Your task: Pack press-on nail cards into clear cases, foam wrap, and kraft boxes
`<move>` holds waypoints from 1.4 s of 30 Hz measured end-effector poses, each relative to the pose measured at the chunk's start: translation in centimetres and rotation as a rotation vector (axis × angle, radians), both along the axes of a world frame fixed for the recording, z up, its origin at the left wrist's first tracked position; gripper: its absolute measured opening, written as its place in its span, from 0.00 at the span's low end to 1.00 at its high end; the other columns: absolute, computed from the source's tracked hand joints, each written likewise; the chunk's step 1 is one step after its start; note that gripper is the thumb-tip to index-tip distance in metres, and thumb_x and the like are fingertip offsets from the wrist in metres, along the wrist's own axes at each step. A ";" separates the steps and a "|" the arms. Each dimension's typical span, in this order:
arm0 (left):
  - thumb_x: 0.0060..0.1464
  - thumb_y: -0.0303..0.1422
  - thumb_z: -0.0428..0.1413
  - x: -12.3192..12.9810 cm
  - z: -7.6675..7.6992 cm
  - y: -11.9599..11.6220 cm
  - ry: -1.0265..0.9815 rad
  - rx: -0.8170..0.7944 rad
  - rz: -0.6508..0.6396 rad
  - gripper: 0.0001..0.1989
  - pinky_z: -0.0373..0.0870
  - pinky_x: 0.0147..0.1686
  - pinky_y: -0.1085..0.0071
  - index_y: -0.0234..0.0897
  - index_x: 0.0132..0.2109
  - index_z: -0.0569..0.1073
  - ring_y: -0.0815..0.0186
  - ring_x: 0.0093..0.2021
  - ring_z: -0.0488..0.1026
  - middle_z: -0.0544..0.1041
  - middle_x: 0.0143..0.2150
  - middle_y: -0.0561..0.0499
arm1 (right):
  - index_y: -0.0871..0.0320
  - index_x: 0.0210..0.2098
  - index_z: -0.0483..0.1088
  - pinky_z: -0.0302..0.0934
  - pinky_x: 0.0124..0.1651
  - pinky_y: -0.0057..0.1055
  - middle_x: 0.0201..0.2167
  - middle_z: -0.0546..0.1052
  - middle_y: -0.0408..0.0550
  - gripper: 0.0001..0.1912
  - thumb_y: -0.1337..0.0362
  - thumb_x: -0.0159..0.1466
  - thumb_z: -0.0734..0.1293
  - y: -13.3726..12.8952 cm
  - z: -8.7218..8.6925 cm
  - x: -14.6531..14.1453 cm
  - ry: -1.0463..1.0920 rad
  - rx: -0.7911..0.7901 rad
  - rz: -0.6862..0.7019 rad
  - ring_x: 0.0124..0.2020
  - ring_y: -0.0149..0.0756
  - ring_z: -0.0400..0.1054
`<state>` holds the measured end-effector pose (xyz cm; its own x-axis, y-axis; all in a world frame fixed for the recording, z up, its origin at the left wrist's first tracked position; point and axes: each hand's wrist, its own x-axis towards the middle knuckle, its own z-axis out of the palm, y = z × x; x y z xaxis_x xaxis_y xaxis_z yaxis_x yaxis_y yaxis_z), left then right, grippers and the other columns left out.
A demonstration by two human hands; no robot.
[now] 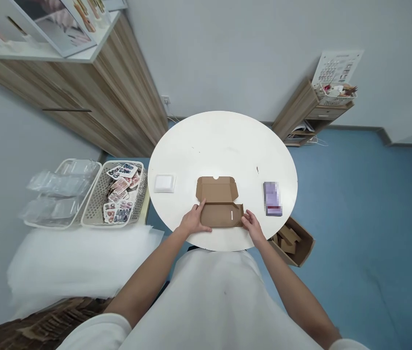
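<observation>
A brown cardboard box (217,215), partly folded, lies on the white table near its front edge. Its lid (216,189) is laid back, away from me, with side flaps spread. My left hand (193,221) grips the box's left end, thumb and forefinger spread along it. At the right end, the fingers of my right hand (251,226) are closed on the upturned side flap. Inside the tray part is a small white strip (232,215).
On the table (223,146) are a white packet (164,183) at left and a purple stack (272,198) at right. Baskets of printed cards (120,187) and clear bags (60,187) stand left. A carton (302,245) holding cardboard is at lower right.
</observation>
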<state>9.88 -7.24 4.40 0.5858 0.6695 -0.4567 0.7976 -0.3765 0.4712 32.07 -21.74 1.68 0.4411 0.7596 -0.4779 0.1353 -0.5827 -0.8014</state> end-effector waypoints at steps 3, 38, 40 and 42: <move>0.27 0.51 0.61 -0.1 -0.3 0.1 -0.015 0.003 -0.006 0.58 0.64 0.35 0.68 0.46 0.62 0.39 0.54 0.43 0.68 0.62 0.49 0.44 | 0.58 0.57 0.52 0.63 0.39 0.37 0.48 0.69 0.54 0.30 0.50 0.60 0.52 0.9 0.9 -0.6 0.018 -0.025 0.004 0.45 0.41 0.66; 0.31 0.53 0.59 -0.7 -1.2 -1.0 -0.138 0.022 0.014 0.58 0.63 0.38 0.62 0.42 0.63 0.36 0.50 0.42 0.68 0.63 0.47 0.42 | 0.55 0.39 0.59 0.53 0.29 0.30 0.32 0.72 0.48 0.17 0.50 0.59 0.55 3.9 1.9 -4.0 -0.484 -0.470 0.247 0.33 0.40 0.67; 0.33 0.53 0.58 -1.0 -1.5 -1.6 -0.196 0.008 0.077 0.57 0.62 0.41 0.60 0.40 0.63 0.35 0.49 0.46 0.66 0.62 0.49 0.40 | 0.55 0.42 0.60 0.54 0.30 0.31 0.32 0.72 0.48 0.21 0.47 0.57 0.56 3.6 2.0 -4.0 -0.426 -0.430 0.207 0.33 0.40 0.67; 0.36 0.53 0.57 -1.4 -1.8 -2.4 -0.283 -0.027 0.165 0.56 0.60 0.45 0.59 0.38 0.63 0.34 0.49 0.50 0.62 0.61 0.52 0.39 | 0.56 0.47 0.59 0.56 0.33 0.31 0.33 0.72 0.48 0.26 0.46 0.56 0.57 3.0 2.1 -4.0 -0.363 -0.367 0.163 0.35 0.39 0.67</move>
